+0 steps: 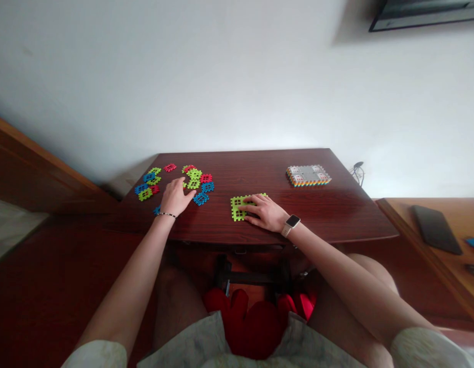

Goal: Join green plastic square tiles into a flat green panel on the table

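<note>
My left hand (pixel 175 197) is over the left part of the dark brown table, thumb apart from the fingers. A sliver of green shows by its fingertips; I cannot tell whether the hand touches it. Around this hand lie loose square plastic interlocking tiles with notched edges, among them a blue tile (pixel 201 199), a red tile (pixel 206 178) and a green tile (pixel 145 194). My right hand (pixel 268 213), with a watch on the wrist, rests with fingers spread on a larger green panel (pixel 237 201) with window-like openings. The hand covers the panel's right part.
Toward the back right of the table (pixel 252 174) is a stack of panels (pixel 309 176), grey on top with multicoloured edges. A wall rises behind. On the right, a lower wooden surface (pixel 405 214) bears a dark flat device (pixel 436 229). A cable (pixel 358 171) hangs by the table's right edge.
</note>
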Demonstrator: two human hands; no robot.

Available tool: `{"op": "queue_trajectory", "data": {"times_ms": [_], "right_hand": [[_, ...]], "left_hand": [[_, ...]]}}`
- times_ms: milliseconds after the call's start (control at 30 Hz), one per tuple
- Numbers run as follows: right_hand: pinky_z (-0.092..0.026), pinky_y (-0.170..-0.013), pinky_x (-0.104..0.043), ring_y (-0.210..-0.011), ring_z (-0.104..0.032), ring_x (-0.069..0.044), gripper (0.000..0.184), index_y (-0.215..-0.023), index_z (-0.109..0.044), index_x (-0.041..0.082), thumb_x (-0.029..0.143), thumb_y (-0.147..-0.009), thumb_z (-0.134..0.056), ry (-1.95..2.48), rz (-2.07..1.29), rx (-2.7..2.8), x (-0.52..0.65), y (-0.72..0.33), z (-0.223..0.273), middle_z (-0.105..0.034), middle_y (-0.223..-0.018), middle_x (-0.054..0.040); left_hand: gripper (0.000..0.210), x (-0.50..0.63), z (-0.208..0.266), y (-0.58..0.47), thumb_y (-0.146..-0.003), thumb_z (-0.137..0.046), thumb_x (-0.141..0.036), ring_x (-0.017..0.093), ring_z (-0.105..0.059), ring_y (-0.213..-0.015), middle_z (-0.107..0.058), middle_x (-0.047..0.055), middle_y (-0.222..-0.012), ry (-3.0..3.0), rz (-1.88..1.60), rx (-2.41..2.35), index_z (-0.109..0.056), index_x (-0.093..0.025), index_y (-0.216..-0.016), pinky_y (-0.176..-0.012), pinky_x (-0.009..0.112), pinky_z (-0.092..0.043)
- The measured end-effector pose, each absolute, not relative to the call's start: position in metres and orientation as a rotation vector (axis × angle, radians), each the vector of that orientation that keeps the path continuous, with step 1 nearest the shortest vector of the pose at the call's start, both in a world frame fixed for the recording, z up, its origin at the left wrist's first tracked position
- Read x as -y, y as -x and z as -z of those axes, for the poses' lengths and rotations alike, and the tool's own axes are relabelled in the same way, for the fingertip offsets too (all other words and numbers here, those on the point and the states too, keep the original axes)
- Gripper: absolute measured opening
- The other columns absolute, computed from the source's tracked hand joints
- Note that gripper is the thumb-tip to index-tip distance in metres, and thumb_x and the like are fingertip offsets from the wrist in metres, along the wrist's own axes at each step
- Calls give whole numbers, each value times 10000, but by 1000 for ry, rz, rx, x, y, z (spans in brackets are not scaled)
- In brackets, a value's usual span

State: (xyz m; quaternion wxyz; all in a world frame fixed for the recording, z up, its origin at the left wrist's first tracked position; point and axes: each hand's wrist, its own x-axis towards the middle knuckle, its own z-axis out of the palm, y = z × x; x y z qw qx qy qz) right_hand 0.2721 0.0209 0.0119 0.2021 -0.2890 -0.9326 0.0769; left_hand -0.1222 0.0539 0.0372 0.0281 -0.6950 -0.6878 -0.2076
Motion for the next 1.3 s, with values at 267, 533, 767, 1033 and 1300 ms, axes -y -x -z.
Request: {"op": "queue_trajectory", "data": {"times_ms": [267,533,767,1033,1300], "right_hand": [[-517,-1120,-595,-1310,-616,-350,425,-1500,-699,316,460,-1112,-603,803,-218,2589,-20,-272,-13,-667,-1460,-152],[-512,-1132,-579,-1313,-617,-341,426,-1497,-699,312,470,-1113,-603,808,-210,2587,-20,-272,-13,-664,-1469,-140],[-518,-1120,-588,-1304,-622,-345,422,-1499,-700,331,454,-1103,-624,807,-226,2575,-21,-271,-12,-668,-1464,-138],[-519,-1116,-568,-1303,-620,-337,425,-1502,-695,330,460,-1104,-624,813,-221,2576,-21,-271,-11,-669,-1459,-129],[-507,-1130,-578,-1319,-607,-340,448,-1533,-669,334,469,-1111,-608,802,-233,2587,-23,-272,-10,-662,-1470,-129]], "left_hand": [[732,-76,-22,172,-979,-662,-541,392,-622,-1383,-641,255,-1508,1938,539,2404,-535,-71,-1526,-1197,500,-481],[688,-76,-21,168,-971,-678,-455,376,-675,-1318,-708,211,-1439,1920,543,2385,-535,-116,-1553,-1126,485,-535],[589,-71,-25,161,-975,-674,-439,383,-666,-1316,-737,174,-1402,1925,545,2282,-591,-171,-1493,-1164,520,-495],[592,-77,-25,165,-969,-713,-392,336,-688,-1288,-762,132,-1360,1966,617,2266,-584,-166,-1502,-1144,460,-523],[628,-76,-25,165,-983,-698,-317,283,-683,-1281,-685,122,-1449,2074,762,2110,-521,-190,-1572,-1147,396,-525]]}}
